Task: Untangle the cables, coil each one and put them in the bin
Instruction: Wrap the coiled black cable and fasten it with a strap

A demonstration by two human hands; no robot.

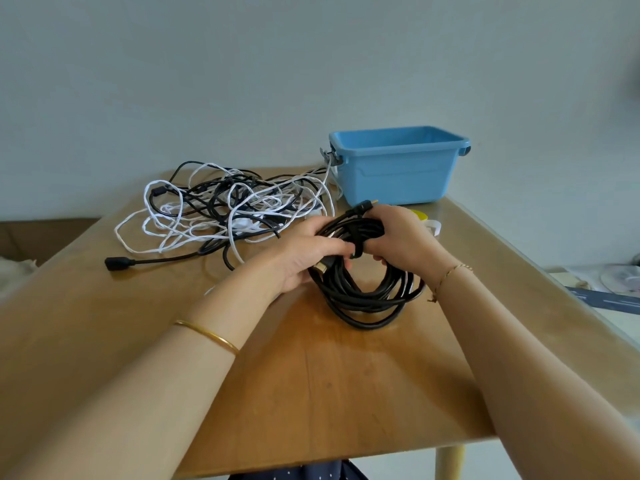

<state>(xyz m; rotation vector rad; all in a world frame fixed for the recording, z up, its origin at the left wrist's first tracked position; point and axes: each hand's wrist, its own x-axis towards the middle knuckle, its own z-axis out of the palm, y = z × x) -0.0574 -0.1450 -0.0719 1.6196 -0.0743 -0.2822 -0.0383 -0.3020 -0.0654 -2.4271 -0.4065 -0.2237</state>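
Note:
A coiled black cable (363, 299) rests on the wooden table (311, 393) in front of me. My left hand (308, 252) grips the coil's upper left side, fingers curled round its strands. My right hand (401, 237) holds the top right of the coil, where a black strap wraps the bundle. One plug end (363, 206) sticks out above my right hand. A tangle of white and black cables (225, 209) lies to the left, farther back. The blue bin (398, 164) stands at the back right of the table, its inside mostly hidden.
A black connector (116, 263) on a lead from the tangle lies near the table's left edge. Something yellow and white (427, 220) shows behind my right hand. One white cable runs up to the bin's left handle (330, 157). Clutter sits off the table's right side.

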